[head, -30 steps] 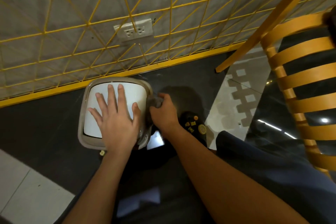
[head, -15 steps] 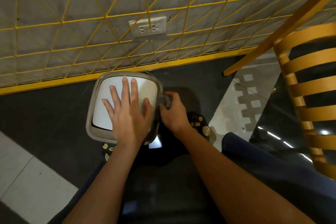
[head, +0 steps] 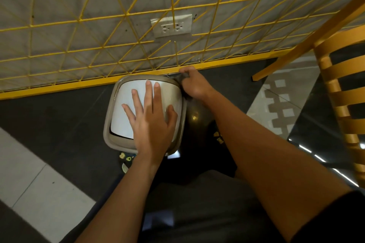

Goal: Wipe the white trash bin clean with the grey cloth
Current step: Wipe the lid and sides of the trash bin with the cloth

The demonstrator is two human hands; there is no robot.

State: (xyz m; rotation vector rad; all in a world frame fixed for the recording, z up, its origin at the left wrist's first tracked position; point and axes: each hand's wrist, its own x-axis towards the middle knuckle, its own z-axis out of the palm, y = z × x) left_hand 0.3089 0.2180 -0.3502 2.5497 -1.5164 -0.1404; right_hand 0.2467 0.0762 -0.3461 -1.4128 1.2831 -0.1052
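At the far left, pale floor tiles [head: 29, 189] ran off the bottom edge at about eight o'clock, with dark floor [head: 59, 120] between them and the wall. The white trash bin [head: 126, 108] stood near the middle, its back rim just beside the yellow baseboard [head: 59, 87] at twelve o'clock. I saw it only from above: the white lid inside a grey-beige rim, the sides hidden below. My left hand [head: 152, 122] lay flat and open on the lid, fingers spread and gripping nothing, covering the lid's right half and the near rim. Just below the bin, at six o'clock, something dark with small yellow marks [head: 125, 159] poked out; I could not make out what it was.

My right hand [head: 194, 85] was curled at the bin's far right corner, about one o'clock from the lid, clenched on the grey cloth [head: 180, 80]. Only dark scraps of the cloth showed by my fingers and under my wrist, pressed against the rim; the rest was hidden in my grip.

Behind, a yellow wire grid [head: 118, 25] covered the grey wall, with a double wall socket [head: 171, 25] at twelve o'clock. To the right, a patterned grey-and-white patch of floor [head: 280, 104] lay at three o'clock, and a yellow slatted chair [head: 345, 94] was cut off by the right edge. My lap, in dark clothing, filled the bottom in shadow.
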